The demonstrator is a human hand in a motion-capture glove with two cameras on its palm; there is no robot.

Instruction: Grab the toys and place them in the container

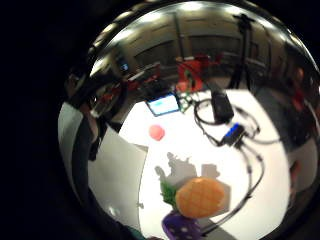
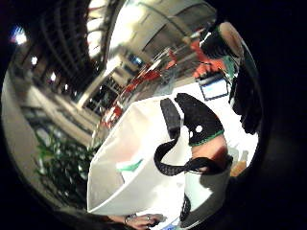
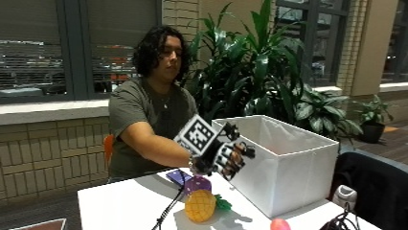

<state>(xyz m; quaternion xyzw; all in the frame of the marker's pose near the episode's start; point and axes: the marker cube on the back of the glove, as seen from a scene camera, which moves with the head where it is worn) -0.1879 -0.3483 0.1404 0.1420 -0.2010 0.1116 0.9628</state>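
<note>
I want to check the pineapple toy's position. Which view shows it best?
The little finger side palm view: the pineapple toy lies unobstructed on the table against a purple toy. The outside view shows it too, smaller, below the right hand. The thumb side palm view misses it.

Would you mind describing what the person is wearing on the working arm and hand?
The right hand wears a black glove with white plastic pieces and black straps; the thumb side palm view shows a green band edging the black fingertip cover. The arm is bare below a short olive-green T-shirt sleeve.
</note>
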